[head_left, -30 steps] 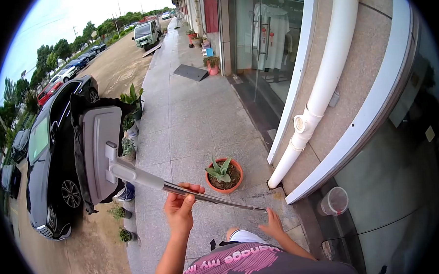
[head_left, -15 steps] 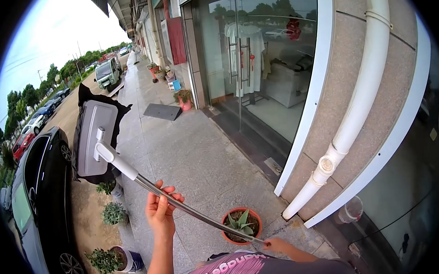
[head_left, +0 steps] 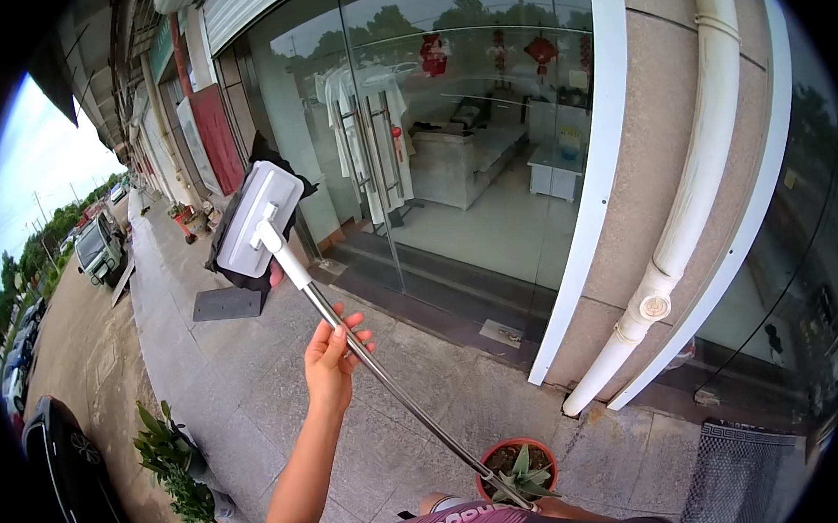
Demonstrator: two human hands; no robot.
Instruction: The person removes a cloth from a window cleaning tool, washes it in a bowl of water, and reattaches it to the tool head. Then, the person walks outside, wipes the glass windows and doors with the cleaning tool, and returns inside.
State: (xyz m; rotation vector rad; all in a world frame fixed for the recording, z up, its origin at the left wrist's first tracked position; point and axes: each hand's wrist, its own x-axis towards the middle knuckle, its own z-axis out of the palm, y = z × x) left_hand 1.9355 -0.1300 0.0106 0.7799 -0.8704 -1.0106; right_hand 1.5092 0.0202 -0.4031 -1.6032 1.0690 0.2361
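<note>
Swinging from street (head_left: 91, 360) toward doors (head_left: 368, 170): mop head (head_left: 246, 227).

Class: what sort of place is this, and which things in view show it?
Probably a shop-lined pavement beside a road: there are tall glass doors with pale clothes hanging behind them, and a dark car alongside.

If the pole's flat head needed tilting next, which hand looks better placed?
Probably the left: the left hand holds the pole nearer the flat head. The right hand is down by the pole's far end, mostly out of sight.
</note>
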